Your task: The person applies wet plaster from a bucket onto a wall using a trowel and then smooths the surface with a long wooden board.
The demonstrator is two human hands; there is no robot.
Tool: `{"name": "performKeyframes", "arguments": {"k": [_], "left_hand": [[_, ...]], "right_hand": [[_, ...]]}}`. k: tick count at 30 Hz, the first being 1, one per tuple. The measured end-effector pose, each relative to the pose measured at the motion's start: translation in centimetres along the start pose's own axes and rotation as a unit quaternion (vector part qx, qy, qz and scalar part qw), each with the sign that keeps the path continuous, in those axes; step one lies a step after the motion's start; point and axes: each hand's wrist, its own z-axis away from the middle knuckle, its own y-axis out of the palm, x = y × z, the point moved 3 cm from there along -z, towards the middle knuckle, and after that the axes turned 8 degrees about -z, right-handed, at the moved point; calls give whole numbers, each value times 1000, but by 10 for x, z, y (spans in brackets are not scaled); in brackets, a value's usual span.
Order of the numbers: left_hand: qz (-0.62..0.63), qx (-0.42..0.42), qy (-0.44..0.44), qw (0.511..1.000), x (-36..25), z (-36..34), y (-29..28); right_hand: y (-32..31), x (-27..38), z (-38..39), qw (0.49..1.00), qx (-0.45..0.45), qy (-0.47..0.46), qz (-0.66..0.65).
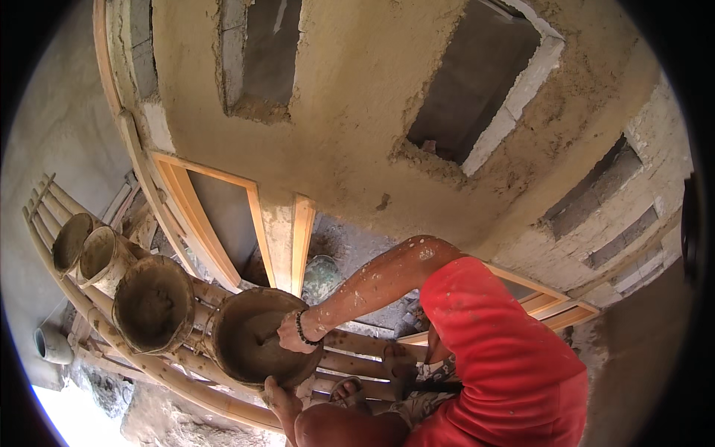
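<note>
A large mud-caked bucket holds wet grey-brown mortar and stands on a platform of wooden poles. My right hand, with a dark beaded bracelet, reaches down into it from a red sleeve. Its fingers are closed at the mortar; whatever they grip is hidden. At the bucket's near rim, my left hand is closed on the edge. Splashes of dried mortar dot my right forearm.
Three more mortar-stained buckets stand in a row leftward, the nearest bucket holding mortar. The pole platform has gaps. Sandalled feet rest on it. A plastered wall with openings rises beyond; wooden frames stand beneath it.
</note>
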Motion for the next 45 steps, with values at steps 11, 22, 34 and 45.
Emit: {"name": "performKeyframes", "arguments": {"k": [11,22,34,45], "left_hand": [[-3,14,-61,998,-6,5,-3],[70,-16,-102,992,1,1,2],[-147,52,81,984,46,-34,-33],[-10,-72,-51,996,8,-11,12]], "right_hand": [[-75,-11,60,977,-170,4,-125],[-11,18,19,992,-54,54,-98],[-90,-11,30,967,-249,54,16],[-11,16,7,997,17,40,-58]]}}
